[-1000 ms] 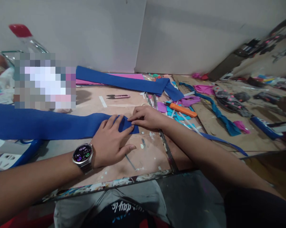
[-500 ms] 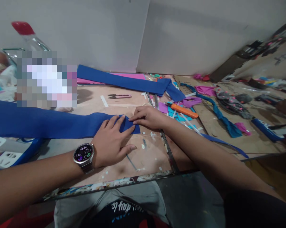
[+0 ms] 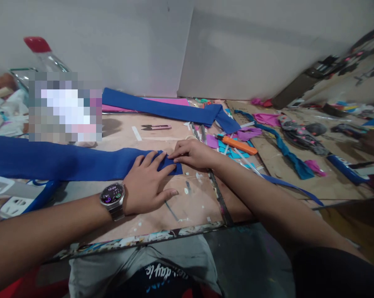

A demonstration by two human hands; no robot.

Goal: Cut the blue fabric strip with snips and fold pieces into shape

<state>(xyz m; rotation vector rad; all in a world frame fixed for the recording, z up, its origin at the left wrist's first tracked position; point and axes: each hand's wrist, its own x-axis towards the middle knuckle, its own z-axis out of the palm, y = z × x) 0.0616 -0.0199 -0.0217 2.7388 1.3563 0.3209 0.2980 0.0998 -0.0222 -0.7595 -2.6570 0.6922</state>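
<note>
A long blue fabric strip [image 3: 81,163] runs from the left edge to the middle of the table. My left hand [image 3: 151,182], with a watch on its wrist, lies spread on the strip near its right end. Close beside it, my right hand [image 3: 191,153] has its fingers pinched together at the strip's end, where the fabric looks folded or creased. The fingertips of both hands nearly meet. Behind them, a second blue strip [image 3: 171,111] lies across pink material, its right end folded over. Small thread snips [image 3: 157,127] lie between the two strips.
An orange cutter [image 3: 239,145] rests among purple and light-blue scraps on the right. Beyond it are a teal twisted strip [image 3: 280,142] and a blue tube [image 3: 346,169] on cardboard. A white power strip [image 3: 15,203] and a red-capped bottle [image 3: 37,44] are at the left. A hand shows at the far right.
The view has shifted slightly. My hands stay in nearly the same place on the strip, and the left wrist has turned a little. A bit of blue now shows at the right edge.
</note>
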